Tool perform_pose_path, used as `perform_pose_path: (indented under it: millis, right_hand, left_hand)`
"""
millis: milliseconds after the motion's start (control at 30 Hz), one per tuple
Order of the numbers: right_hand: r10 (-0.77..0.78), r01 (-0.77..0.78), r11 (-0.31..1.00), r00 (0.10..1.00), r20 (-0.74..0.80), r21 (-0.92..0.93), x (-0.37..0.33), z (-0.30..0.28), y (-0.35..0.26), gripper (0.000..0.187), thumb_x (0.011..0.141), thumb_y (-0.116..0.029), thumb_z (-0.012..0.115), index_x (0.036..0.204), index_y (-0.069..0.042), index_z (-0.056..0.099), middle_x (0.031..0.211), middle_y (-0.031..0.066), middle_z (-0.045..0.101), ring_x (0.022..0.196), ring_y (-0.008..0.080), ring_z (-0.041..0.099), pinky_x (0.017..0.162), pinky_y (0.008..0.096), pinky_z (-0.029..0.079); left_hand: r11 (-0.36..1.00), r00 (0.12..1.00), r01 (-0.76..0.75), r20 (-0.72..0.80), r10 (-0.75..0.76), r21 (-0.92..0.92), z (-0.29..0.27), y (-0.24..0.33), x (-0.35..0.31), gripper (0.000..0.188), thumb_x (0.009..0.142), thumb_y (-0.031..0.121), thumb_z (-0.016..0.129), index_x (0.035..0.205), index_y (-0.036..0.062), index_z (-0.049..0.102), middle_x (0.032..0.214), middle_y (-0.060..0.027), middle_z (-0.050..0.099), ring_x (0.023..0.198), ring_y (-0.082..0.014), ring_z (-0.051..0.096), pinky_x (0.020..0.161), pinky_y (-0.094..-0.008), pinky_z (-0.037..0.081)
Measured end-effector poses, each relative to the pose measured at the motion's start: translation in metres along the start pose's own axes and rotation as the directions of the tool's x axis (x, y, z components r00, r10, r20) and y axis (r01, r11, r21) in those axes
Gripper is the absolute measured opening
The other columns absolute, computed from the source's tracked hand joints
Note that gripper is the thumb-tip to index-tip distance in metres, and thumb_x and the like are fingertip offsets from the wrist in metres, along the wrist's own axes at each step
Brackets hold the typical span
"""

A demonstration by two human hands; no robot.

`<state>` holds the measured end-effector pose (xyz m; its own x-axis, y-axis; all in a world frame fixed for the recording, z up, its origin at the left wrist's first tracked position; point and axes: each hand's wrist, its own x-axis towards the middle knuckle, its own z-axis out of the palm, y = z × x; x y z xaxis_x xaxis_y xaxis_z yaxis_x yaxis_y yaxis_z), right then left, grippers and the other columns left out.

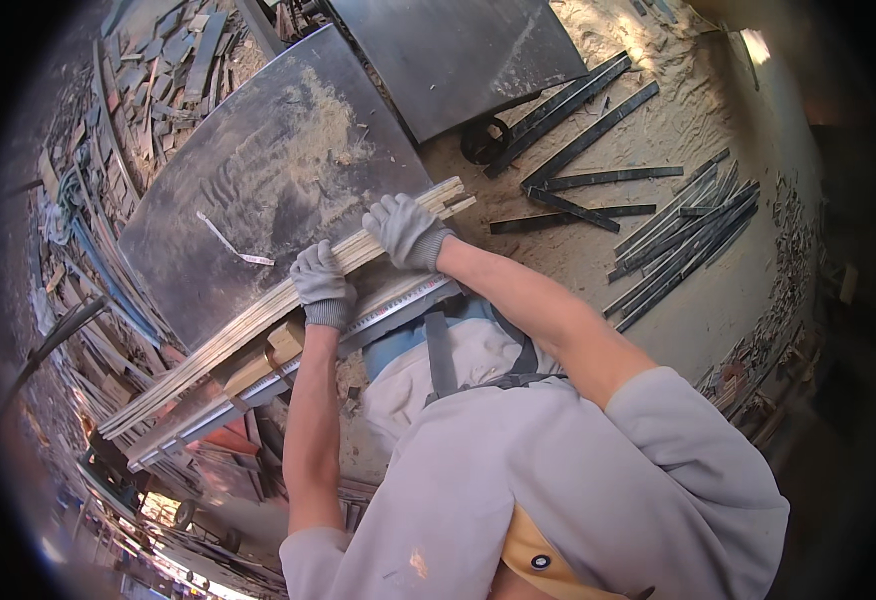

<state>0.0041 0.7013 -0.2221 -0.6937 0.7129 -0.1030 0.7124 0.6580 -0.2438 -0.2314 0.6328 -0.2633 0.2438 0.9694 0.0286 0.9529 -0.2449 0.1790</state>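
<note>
A bundle of long, thin wooden strips [223, 335] lies slantwise along the near edge of a dark metal tabletop [198, 200]. My left hand [320, 284], in a grey glove, is closed over the strips near their middle. Farther right, my gloved right hand [403, 231] grips the same bundle close to its right end. The strips' uneven ends stick out past that hand. Beneath and nearer to me runs a metal rail with a measuring scale [398, 303]. Between the strips and the rail sits a wooden block [258, 362].
Sawdust [313, 140] and a white strip of tape [233, 240] lie on the tabletop. A second dark metal panel [458, 50] adjoins it. Dark strips [693, 230] lie on the dusty floor to the right. Wood offcuts [173, 85] heap up at far left, near a blue hose [108, 265].
</note>
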Motion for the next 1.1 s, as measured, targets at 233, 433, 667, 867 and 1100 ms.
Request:
perform_pose_path:
  millis: [233, 433, 667, 867, 1100]
  right_hand:
    - [0.008, -0.008, 1.000, 1.000, -0.022, -0.025, 0.102, -0.031, 0.051, 0.033, 0.089, -0.023, 0.062, 0.114, -0.003, 0.065, 0.114, 0.0178, 0.068, 0.106, 0.0306, 0.065, 0.091, 0.0435, 0.049]
    - [0.025, -0.020, 0.999, 0.993, 0.113, -0.041, 0.207, -0.063, 0.098, 0.037, 0.089, -0.026, 0.063, 0.117, -0.002, 0.066, 0.130, 0.0227, 0.068, 0.116, 0.0318, 0.065, 0.098, 0.0431, 0.048]
    - [-0.012, 0.003, 0.987, 0.998, -0.053, -0.159, 0.332, -0.084, 0.156, 0.029, 0.088, -0.025, 0.061, 0.110, -0.005, 0.064, 0.107, 0.0140, 0.068, 0.104, 0.0272, 0.064, 0.090, 0.0389, 0.048]
    - [-0.043, 0.039, 0.988, 0.999, -0.021, -0.149, 0.405, -0.090, 0.199, 0.033, 0.087, -0.025, 0.063, 0.111, -0.003, 0.065, 0.110, 0.0172, 0.069, 0.103, 0.0289, 0.066, 0.090, 0.0400, 0.050]
    - [-0.052, 0.050, 0.983, 0.999, -0.009, -0.177, 0.434, -0.095, 0.217, 0.035, 0.085, -0.027, 0.064, 0.111, -0.004, 0.064, 0.106, 0.0132, 0.068, 0.101, 0.0265, 0.064, 0.089, 0.0393, 0.048]
  left_hand:
    - [0.999, 0.996, 0.029, 0.087, -0.031, 0.018, -0.028, -0.052, 0.110, 0.069, 0.072, 0.030, 0.085, 0.129, 0.0081, 0.053, 0.118, -0.0149, 0.060, 0.115, -0.0346, 0.060, 0.101, -0.0498, 0.045]
    - [0.990, 0.986, 0.103, 0.121, -0.114, 0.092, -0.042, -0.100, 0.211, 0.075, 0.067, 0.037, 0.093, 0.124, 0.0097, 0.052, 0.116, -0.0133, 0.059, 0.112, -0.0348, 0.059, 0.100, -0.0495, 0.045]
    - [0.991, 0.997, 0.077, 0.011, -0.079, 0.109, -0.048, -0.175, 0.337, 0.073, 0.064, 0.036, 0.094, 0.119, 0.0087, 0.054, 0.112, -0.0142, 0.058, 0.108, -0.0335, 0.059, 0.094, -0.0480, 0.045]
    - [0.985, 0.990, 0.123, 0.049, -0.130, 0.119, -0.050, -0.211, 0.409, 0.068, 0.063, 0.031, 0.090, 0.117, 0.0079, 0.056, 0.112, -0.0148, 0.059, 0.107, -0.0351, 0.060, 0.096, -0.0495, 0.045]
    - [0.976, 0.988, 0.135, 0.052, -0.146, 0.170, -0.049, -0.226, 0.441, 0.070, 0.065, 0.037, 0.089, 0.120, 0.0097, 0.054, 0.116, -0.0144, 0.058, 0.110, -0.0347, 0.059, 0.095, -0.0485, 0.043]
